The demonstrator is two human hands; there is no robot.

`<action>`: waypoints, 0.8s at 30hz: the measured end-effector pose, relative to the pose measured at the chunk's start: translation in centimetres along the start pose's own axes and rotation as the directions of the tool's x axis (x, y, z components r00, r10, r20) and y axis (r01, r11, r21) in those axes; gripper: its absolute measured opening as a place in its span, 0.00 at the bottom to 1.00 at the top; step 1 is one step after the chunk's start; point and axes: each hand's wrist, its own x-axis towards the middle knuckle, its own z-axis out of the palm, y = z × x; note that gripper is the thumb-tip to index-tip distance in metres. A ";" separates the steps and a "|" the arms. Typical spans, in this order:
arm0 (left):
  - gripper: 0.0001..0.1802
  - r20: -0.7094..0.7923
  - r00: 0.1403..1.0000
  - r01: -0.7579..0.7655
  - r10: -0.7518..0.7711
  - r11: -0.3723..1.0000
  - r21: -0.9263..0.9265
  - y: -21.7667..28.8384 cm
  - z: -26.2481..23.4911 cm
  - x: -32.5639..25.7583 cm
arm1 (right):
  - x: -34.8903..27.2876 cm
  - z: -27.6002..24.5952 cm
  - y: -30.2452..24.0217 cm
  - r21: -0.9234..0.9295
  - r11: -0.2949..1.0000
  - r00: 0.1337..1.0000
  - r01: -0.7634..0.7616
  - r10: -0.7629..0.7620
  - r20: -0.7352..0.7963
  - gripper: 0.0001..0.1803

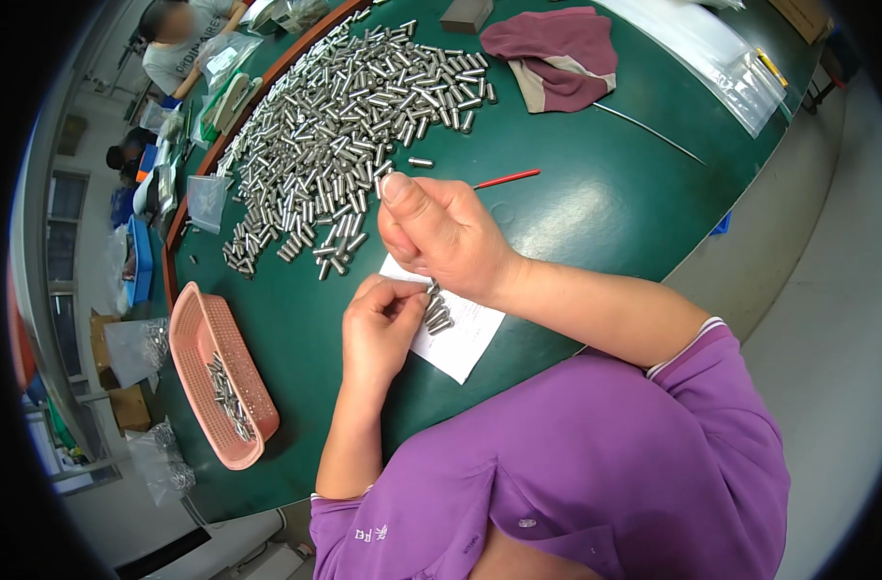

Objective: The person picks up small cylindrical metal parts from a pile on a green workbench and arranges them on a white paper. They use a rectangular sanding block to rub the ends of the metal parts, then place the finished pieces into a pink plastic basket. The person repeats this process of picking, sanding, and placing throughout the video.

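Person's right hand [451,237]: fingers curled in, thumb raised over them; cannot tell whether anything held. Left hand [371,329]: thumb and forefinger nearly together beside metal pins [440,317]; cannot tell if one gripped. Pins lie on white paper [460,358], just right of left fingertips. Pin pile [354,116] beyond right fingers. Pink basket [194,372] well left.

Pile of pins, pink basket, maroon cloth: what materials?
Pile of pins: likely metal, smooth and shiny, given silvery glints; alloy or plating unclear.
Pink basket: probably moulded plastic, with perforated walls.
Maroon cloth: matte fabric, softly creased; fibre unclear.
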 end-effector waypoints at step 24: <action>0.11 0.073 0.991 -0.116 0.114 0.993 0.027 1.0 -0.8 -0.4 | -0.4 0.4 0.6 -0.069 0.996 0.996 0.063 -0.067 -0.054 0.29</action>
